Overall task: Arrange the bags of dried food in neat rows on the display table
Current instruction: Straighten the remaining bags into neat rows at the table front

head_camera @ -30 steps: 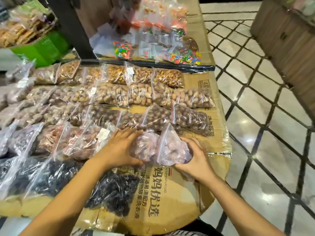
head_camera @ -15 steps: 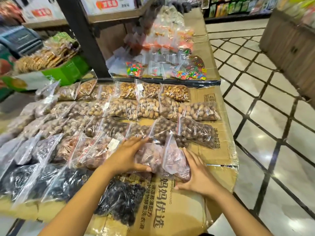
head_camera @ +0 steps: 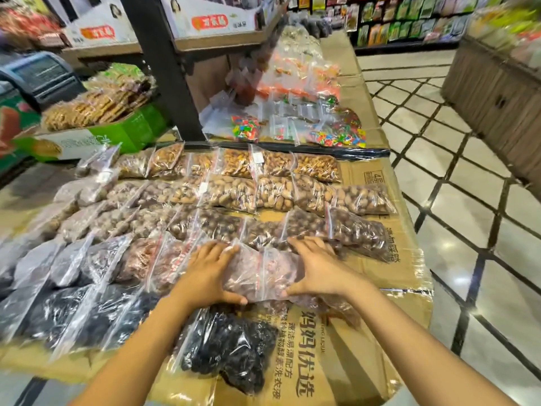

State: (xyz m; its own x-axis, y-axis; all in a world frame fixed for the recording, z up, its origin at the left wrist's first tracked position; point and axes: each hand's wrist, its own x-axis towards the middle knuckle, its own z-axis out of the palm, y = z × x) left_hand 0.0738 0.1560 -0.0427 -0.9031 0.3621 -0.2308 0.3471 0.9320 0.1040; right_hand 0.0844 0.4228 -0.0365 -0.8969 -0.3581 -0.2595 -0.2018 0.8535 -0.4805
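The fingers of the left hand (head_camera: 206,273) are lying spread and nearly flat against the left side of a bag (head_camera: 257,273) of pale pinkish dried pieces, thumb tucked under its near edge; the fingers of the right hand (head_camera: 317,269) are doing the same on the right side, thumb pointing in along the near edge. Neither hand is closing round anything, both are open and pressing inward, so the bag is being cupped between the palms rather than gripped. It is sitting at the right end of the fourth row back to front, touching the pinkish bags (head_camera: 164,259) to its left, with the row of dark brown nuts (head_camera: 355,231) just behind and a bag of black fruit (head_camera: 231,350) just in front. To do this well, I'd say the hands should be squaring the bag so its red zip strip is running the same slant as its neighbours', then patting the contents level so it isn't bulging over the black fruit. A second, half-hidden bag seems to be lying under the right wrist; I can't tell how it sits. The counter (head_camera: 377,276), cardboard under film, is bare to the right, so there is room to extend the row without crowding the edge.
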